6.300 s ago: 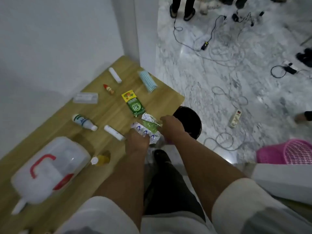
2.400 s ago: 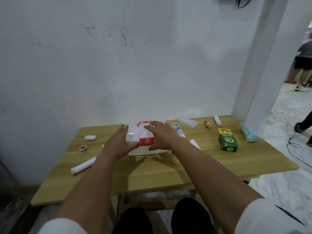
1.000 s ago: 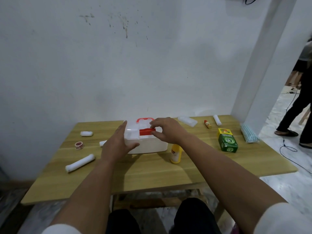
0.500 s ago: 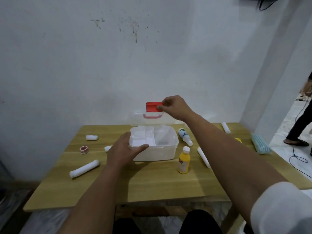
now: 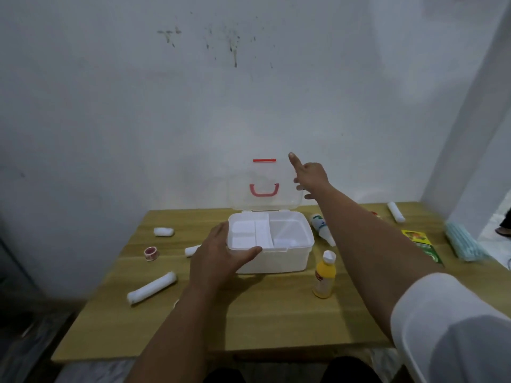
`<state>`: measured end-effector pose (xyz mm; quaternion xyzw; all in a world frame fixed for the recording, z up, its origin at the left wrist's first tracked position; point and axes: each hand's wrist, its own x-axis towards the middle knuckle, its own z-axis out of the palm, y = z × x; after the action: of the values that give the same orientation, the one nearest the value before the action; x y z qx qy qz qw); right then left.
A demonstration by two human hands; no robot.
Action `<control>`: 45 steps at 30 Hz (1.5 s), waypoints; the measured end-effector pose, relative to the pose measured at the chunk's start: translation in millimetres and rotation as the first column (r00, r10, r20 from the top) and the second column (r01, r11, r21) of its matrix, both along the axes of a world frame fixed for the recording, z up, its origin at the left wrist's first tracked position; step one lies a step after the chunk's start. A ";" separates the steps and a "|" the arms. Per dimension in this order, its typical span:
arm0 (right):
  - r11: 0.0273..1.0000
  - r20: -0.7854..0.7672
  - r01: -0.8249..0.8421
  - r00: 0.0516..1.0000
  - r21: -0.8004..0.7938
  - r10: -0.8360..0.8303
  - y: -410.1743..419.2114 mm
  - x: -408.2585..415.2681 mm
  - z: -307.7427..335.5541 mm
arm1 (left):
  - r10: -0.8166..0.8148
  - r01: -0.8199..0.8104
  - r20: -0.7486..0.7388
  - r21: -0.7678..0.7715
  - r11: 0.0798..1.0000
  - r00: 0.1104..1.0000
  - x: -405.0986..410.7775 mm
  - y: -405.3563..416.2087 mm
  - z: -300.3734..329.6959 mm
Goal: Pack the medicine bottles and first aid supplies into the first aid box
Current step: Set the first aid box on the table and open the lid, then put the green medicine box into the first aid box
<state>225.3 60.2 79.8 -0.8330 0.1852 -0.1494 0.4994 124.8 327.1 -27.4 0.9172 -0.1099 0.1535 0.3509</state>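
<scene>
The white first aid box (image 5: 279, 258) stands open in the middle of the wooden table (image 5: 276, 313). Its clear lid (image 5: 264, 189), with a red handle and red clasp, is upright at the back. My left hand (image 5: 221, 258) grips the box's front left corner. My right hand (image 5: 309, 175) is at the lid's right edge, index finger pointing up, fingers apart. A yellow bottle (image 5: 324, 275) stands right of the box. A white bottle (image 5: 322, 229) lies behind my right forearm. Gauze rolls (image 5: 152, 288) (image 5: 163, 231) (image 5: 396, 212) and a tape roll (image 5: 151, 253) lie on the table.
A green box (image 5: 423, 244) and a stack of blue face masks (image 5: 460, 244) lie at the table's right end, next to a white pillar (image 5: 470, 134). The white wall is right behind the table. A small white roll (image 5: 192, 250) lies left of the box.
My right hand has let go of the red clasp and slid to the lid's right edge as the lid swung fully upright. My left hand stays on the box.
</scene>
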 end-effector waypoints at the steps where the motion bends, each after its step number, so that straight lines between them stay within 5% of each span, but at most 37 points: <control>1: 1.000 -0.024 -0.007 1.000 0.028 0.007 -0.5 0.7 -3.1 | -0.005 0.005 -0.002 -0.013 1.000 1.000 1.0 0.8 -0.9; 11: 0.969 -0.272 -0.076 0.952 0.236 0.141 -4.0 -22.2 -29.9 | -0.036 0.036 -0.001 -0.076 0.996 0.999 -1.6 0.0 0.5; 21: 0.970 -0.241 -0.043 0.965 0.241 0.102 -32.1 -49.9 -40.5 | -0.063 0.055 -0.119 -0.069 0.996 0.991 -5.5 0.6 4.5; 27: 0.997 -0.175 0.039 0.983 -0.071 -0.051 -74.8 -77.7 -43.1 | -0.071 0.056 -0.157 -0.093 0.994 0.985 -6.3 0.6 5.0; 33: 0.846 -0.178 0.197 0.930 -0.495 -0.321 -136.6 -129.8 -54.0 | -0.090 0.078 -0.162 -0.076 0.994 0.983 -6.9 -2.3 5.2; 40: 0.733 -0.266 0.286 0.801 -0.617 -0.537 -166.1 -188.3 -64.9 | -0.089 0.081 -0.163 -0.060 0.995 0.982 -4.9 -1.9 2.2; 45: 0.774 -0.375 0.267 0.754 -0.574 -0.539 -171.1 -206.9 -75.9 | -0.082 0.073 -0.182 -0.053 0.996 0.980 -3.6 -1.0 -0.9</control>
<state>18.5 -110.9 3.9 -0.8761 0.4505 -0.0679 0.1576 121.2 326.1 -28.4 0.9141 -0.1091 0.0568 0.3864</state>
